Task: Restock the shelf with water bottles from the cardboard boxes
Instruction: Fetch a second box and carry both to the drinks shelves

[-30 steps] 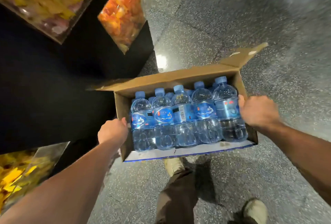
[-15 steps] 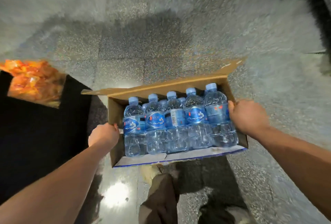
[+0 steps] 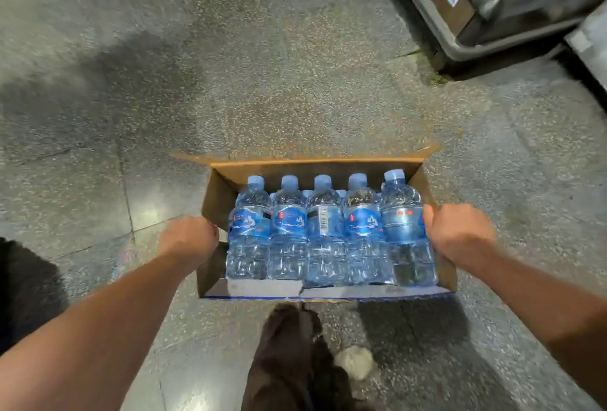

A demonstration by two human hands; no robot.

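Observation:
An open cardboard box (image 3: pixel 216 193) hangs in front of me above the floor. Several clear water bottles (image 3: pixel 323 233) with blue caps and blue labels stand packed inside it, a front row plainly visible and more caps behind. My left hand (image 3: pixel 189 239) grips the box's left wall. On the other side, my right hand (image 3: pixel 458 233) grips the right wall, its fingers curled over the edge next to the rightmost bottle. The near side of the box is cut low, showing the bottles' full height.
Speckled grey stone floor (image 3: pixel 295 65) lies all around. A metal-framed cabinet or chiller base (image 3: pixel 460 16) stands at the top right. A dark object (image 3: pixel 23 292) shows at the left edge. My trouser leg (image 3: pixel 285 361) and shoe (image 3: pixel 354 361) are below the box.
The view has swung right while I carry the box: the black display with orange snack bags left the frame, and the metal cabinet came into view at the top right. Both hands keep their grip.

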